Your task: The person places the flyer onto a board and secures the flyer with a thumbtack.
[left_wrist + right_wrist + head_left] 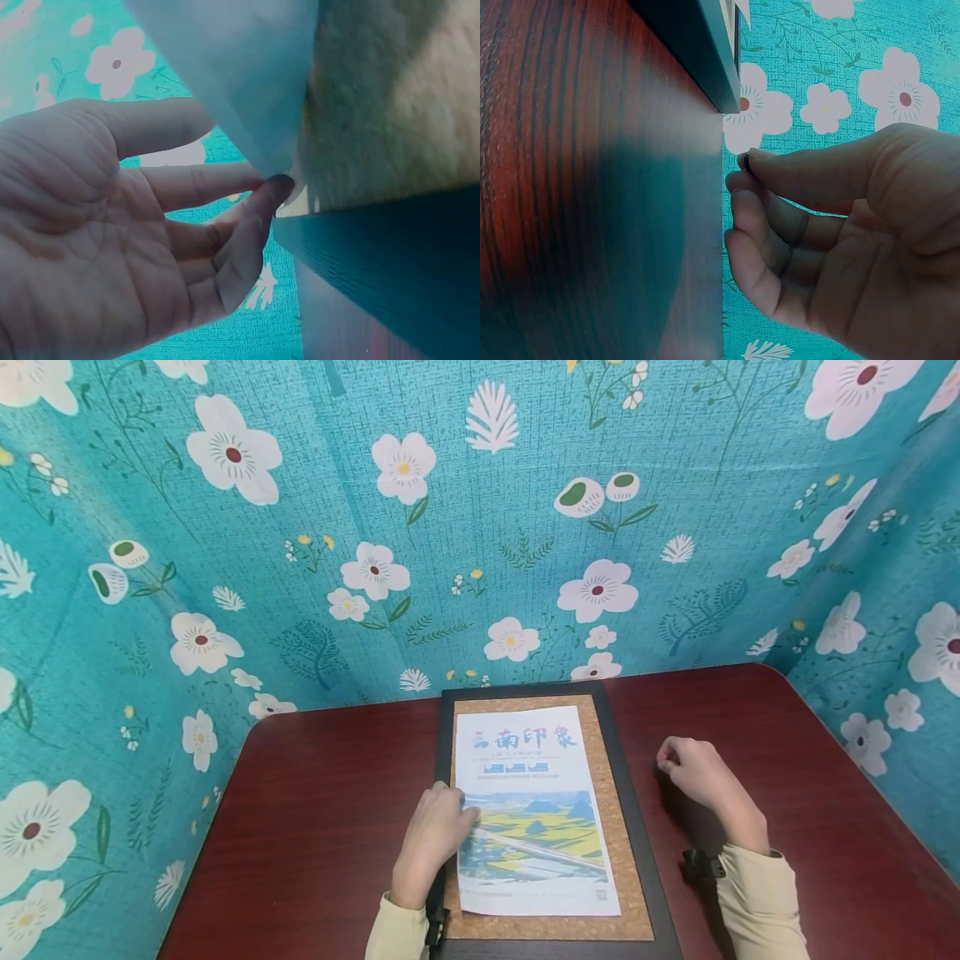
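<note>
A cork board (633, 893) with a dark frame lies on the table. On it is a printed poster (525, 852) showing a yellow and blue landscape. My left hand (435, 827) rests at the poster's left edge, with the thumb over the paper in the head view. In the left wrist view, the fingertips of my left hand (135, 232) touch the poster (255, 67) near the frame. Right of the board, my right hand (697, 772) is raised over the table. In the right wrist view, my right hand (840, 232) pinches a small black piece (748, 162) between thumb and index finger.
The dark red wooden table (315, 810) extends on both sides of the board. A teal flowered curtain (465, 527) hangs behind it and along both sides. Each wrist wears a black camera, as on the right wrist camera (699, 863).
</note>
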